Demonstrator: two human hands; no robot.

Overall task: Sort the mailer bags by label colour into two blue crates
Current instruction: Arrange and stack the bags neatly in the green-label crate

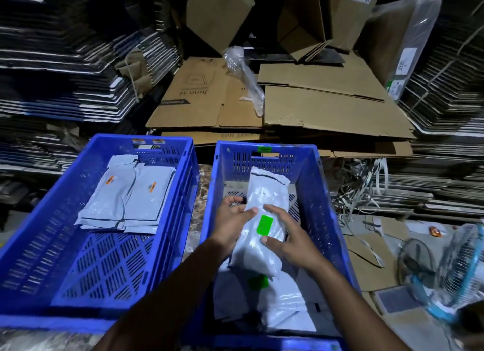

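Two blue crates stand side by side. The left crate (65,209) has orange stickers on its far rim and holds two white mailer bags with orange labels (125,196). The right crate (324,209) carries a green sticker on its far rim. Over it, a white mailer bag with a green label (262,209) lies lengthwise between my hands. My left hand (230,219) grips its left edge, thumb on top. My right hand (285,235) holds its right side, thumb near the label. Below lies another green-labelled bag (258,282).
Flattened cardboard boxes (301,104) lie stacked behind the crates, with a clear plastic wrap (246,81) on them. Tall piles of flat sheets (52,70) rise left and right. A blue fan (455,267) and loose strapping (356,188) sit on the floor at right.
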